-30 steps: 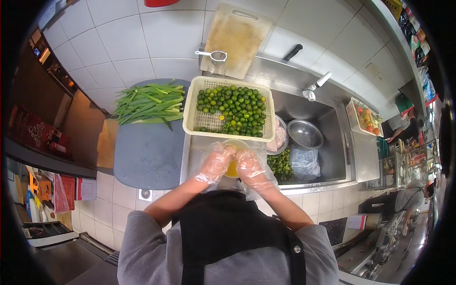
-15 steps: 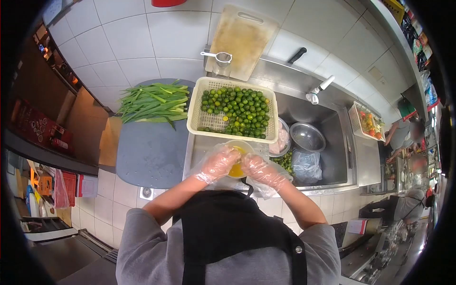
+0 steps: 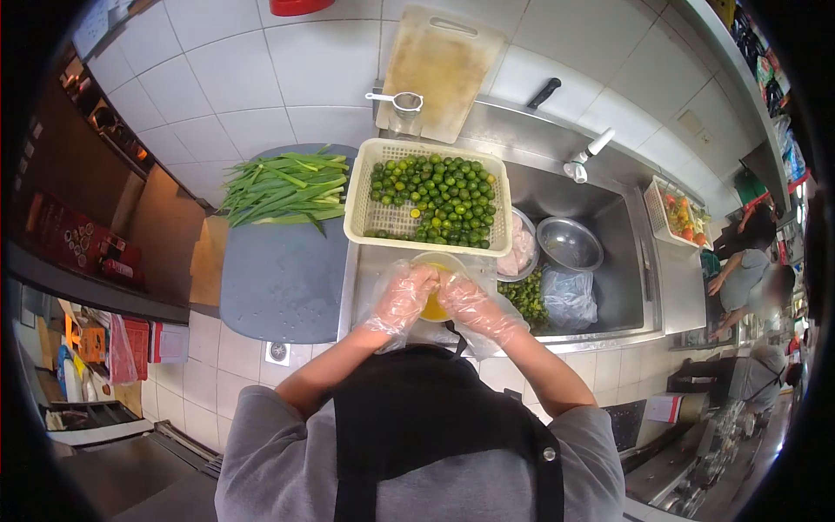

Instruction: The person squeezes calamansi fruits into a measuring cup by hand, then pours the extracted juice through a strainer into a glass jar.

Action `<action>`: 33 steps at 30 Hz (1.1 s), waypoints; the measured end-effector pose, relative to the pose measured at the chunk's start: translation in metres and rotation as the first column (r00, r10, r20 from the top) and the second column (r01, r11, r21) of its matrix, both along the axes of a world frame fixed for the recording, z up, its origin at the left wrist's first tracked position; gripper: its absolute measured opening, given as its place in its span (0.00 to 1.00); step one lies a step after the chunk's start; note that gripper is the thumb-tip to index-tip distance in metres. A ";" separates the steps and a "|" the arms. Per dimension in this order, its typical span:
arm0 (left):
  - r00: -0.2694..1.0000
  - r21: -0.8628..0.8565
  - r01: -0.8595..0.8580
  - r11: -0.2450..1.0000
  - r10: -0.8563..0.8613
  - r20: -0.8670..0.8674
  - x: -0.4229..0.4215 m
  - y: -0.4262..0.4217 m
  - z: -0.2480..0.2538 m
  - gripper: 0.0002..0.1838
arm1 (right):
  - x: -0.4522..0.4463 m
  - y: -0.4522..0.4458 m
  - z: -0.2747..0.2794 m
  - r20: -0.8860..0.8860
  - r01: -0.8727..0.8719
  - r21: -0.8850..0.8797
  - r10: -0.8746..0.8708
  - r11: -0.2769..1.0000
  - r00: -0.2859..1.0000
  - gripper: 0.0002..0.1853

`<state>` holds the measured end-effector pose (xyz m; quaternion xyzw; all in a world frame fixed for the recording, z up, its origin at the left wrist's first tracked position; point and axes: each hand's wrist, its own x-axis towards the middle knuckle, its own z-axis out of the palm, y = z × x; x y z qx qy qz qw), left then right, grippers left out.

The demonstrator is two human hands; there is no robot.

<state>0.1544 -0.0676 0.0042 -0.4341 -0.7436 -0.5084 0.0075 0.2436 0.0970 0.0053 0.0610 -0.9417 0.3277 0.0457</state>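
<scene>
My left hand (image 3: 405, 294) and my right hand (image 3: 475, 306), both in clear plastic gloves, meet over a round bowl (image 3: 437, 258) of yellow liquid (image 3: 433, 311). Their fingers are curled closed and nearly touch above the bowl. Whatever they grip, if anything, is hidden by the fingers and the shiny plastic. Just beyond the bowl sits a cream plastic basket (image 3: 390, 218) with many small green citrus fruits (image 3: 448, 193), a few of them yellowish.
Green leafy stalks (image 3: 291, 184) lie on a grey board (image 3: 278, 287) at left. The sink (image 3: 622, 244) at right holds a metal bowl (image 3: 570, 244), pale meat (image 3: 519, 248) in another bowl, green pieces (image 3: 524, 302) and a plastic bag (image 3: 568, 298). Co-workers (image 3: 744, 278) stand far right.
My hands have drawn slightly closer together over the bowl, the left one shifting a little right. The camera view has moved slightly. The basket and fruits stay in place.
</scene>
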 end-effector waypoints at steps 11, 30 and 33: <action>1.000 0.114 -0.007 0.993 0.009 -0.021 0.003 0.010 -0.014 0.05 | 0.001 -0.014 -0.002 -0.064 0.112 0.039 -0.109 0.993 0.992 0.09; 0.983 -0.270 0.183 0.945 -0.184 0.021 -0.109 0.027 0.029 0.15 | 0.043 0.033 0.082 -0.187 0.647 0.209 -0.619 0.733 0.762 0.10; 0.992 -0.479 -0.098 0.872 0.046 -0.119 -0.173 0.059 -0.037 0.13 | 0.068 0.072 0.076 -0.278 0.795 0.395 -0.765 0.461 0.581 0.18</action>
